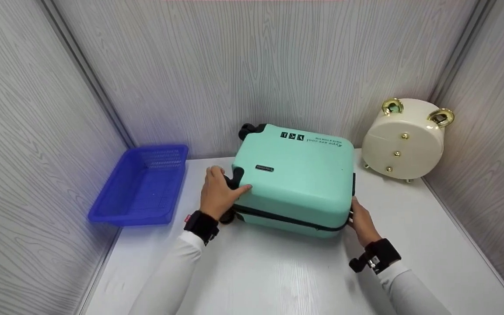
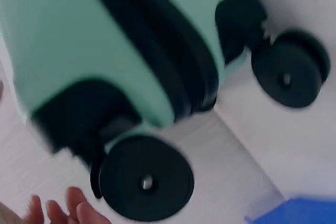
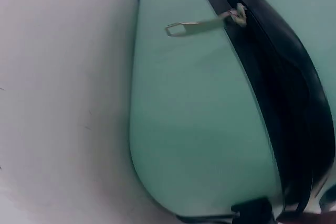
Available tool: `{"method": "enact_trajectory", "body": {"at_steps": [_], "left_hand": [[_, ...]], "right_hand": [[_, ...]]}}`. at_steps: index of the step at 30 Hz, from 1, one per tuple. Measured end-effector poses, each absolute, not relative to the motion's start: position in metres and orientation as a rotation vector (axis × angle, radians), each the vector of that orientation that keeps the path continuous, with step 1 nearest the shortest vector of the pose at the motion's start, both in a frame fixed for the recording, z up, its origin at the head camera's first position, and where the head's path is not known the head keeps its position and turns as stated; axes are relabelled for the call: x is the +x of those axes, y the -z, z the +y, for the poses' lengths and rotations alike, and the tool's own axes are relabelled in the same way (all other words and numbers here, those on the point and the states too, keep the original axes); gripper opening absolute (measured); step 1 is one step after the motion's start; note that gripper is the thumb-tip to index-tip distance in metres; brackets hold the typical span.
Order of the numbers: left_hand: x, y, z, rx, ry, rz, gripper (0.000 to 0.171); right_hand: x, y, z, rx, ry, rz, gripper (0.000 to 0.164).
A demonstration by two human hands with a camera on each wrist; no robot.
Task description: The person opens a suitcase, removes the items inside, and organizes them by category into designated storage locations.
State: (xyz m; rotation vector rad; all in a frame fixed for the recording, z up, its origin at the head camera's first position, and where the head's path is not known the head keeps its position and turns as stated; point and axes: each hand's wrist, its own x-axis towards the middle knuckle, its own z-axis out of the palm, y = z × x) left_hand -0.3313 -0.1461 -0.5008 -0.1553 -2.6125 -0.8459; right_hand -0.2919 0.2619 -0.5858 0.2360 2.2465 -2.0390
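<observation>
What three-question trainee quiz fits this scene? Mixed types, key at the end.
1. Multiple choice: in the head view, what is left of the suitcase?
a) a red box
b) a blue basket
c) a glass jar

2. True or false: the left hand is at the wheeled end of the suitcase.

3. Count: how many gold studs run down the face of the round cream case?

Key: 1 b; 2 true; 3 three.
</observation>
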Motion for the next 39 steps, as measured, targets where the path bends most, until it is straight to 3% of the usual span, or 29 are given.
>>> {"method": "enact_trajectory", "body": {"at_steps": [5,9,14,24,33,39], "left_hand": [[-0.355,0.487,-0.168,-0.39,0.716,-2.812,0.114],[-0.365,0.487,-0.18,-0.482,0.803,-2.973,0.114],[-0.367,0.495,-0.19,-0.487,0.841,-3.038,0.117],[-0.359,0.504,-0.193,-0.643,0.575,-2.929,0.069],[-0.337,0.506,-0.177,-0.772,0.443,-2.869,0.055],[-0.322,0.509,-0.161,-0.887,0.352,-2.723,0.056]], "right_hand": [[-0.271,0.578,0.242,0.239,1.948,2.51,0.082],[-0.254,0.584,0.22,0.114,2.008,2.628,0.083],[-0.245,0.599,0.202,0.001,2.048,2.694,0.106],[-0.258,0.592,0.217,0.039,1.92,2.728,0.108],[-0.276,0.588,0.246,0.095,1.876,2.756,0.1],[-0.289,0.584,0.257,0.158,1.879,2.775,0.09]]}}
